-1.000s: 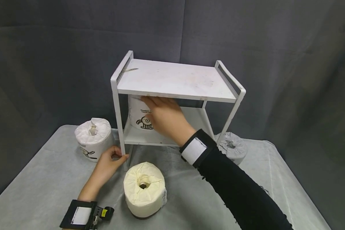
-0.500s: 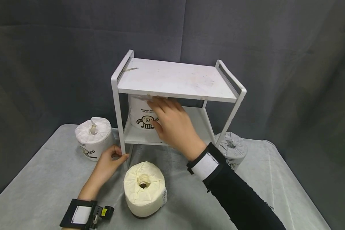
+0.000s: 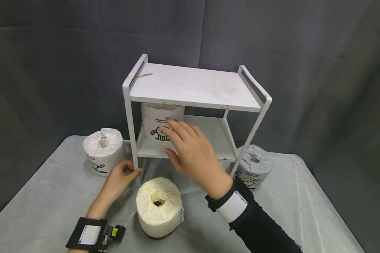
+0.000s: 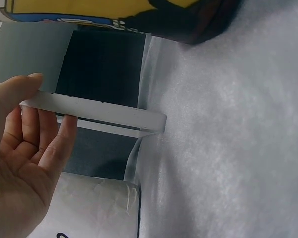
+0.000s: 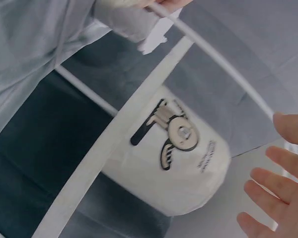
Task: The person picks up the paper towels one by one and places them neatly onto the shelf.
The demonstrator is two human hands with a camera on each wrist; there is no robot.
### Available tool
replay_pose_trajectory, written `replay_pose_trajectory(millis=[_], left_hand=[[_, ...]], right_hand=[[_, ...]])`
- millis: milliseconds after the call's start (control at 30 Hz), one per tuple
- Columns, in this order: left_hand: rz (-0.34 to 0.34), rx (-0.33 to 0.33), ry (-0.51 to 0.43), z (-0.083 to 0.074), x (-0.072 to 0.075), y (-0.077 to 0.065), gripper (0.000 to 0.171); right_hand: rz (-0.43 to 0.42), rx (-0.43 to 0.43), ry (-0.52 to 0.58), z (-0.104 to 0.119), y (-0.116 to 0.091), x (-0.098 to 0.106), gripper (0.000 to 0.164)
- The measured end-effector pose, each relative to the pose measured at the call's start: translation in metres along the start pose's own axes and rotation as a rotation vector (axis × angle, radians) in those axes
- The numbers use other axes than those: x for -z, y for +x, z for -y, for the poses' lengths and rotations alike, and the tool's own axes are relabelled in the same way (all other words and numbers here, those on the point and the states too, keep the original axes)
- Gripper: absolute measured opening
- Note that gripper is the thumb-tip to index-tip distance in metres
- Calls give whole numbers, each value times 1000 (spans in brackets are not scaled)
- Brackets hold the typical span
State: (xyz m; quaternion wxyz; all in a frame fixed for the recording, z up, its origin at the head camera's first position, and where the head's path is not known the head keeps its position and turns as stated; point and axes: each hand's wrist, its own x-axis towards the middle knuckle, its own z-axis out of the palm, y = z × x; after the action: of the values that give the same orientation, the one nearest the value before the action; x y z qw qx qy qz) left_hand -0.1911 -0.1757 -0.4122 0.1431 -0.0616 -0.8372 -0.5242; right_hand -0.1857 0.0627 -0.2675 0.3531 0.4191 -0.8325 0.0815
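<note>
A white two-tier rack [image 3: 193,86] stands on the cloth-covered table. My left hand [image 3: 119,181] pinches its front left leg [image 4: 104,110] between thumb and fingers, low down. A white-wrapped toilet roll [image 3: 149,117] with a printed cartoon figure sits upright at the left end of the lower shelf. My right hand [image 3: 194,156] is in front of that shelf, its fingers spread and relaxed, holding nothing. From the right wrist camera, a gap shows between the toilet roll [image 5: 188,158] and my right fingers [image 5: 268,191].
A yellow-wrapped toilet roll [image 3: 158,218] stands in front of the rack. Another white roll [image 3: 102,154] is left of it, beside my left hand, and a greyish one [image 3: 256,167] is by the right legs. A dark curtain [image 3: 177,31] hangs behind.
My right hand has withdrawn from the toilet roll on the lower shelf, moving towards me and slightly right. More of that roll's front shows. My left hand stays on the rack leg.
</note>
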Motion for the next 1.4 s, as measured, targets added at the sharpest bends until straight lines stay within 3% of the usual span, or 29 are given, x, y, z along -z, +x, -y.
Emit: replay_pose_trajectory(millis=[233,533,867,1400], left_hand=[[15,-3,18,3,-1,1,16],[16,9,9,4,1,1,18],[14,-7,19,5,0,1,17],[1,-14,13,3,0,0,17]], right_hand=[[8,30,43,21,-14,8,47],[83,16,88,44,-39,9,47],[214,70,132,64,-69,-4,50],[282,72,104,77,-97,-19,55]])
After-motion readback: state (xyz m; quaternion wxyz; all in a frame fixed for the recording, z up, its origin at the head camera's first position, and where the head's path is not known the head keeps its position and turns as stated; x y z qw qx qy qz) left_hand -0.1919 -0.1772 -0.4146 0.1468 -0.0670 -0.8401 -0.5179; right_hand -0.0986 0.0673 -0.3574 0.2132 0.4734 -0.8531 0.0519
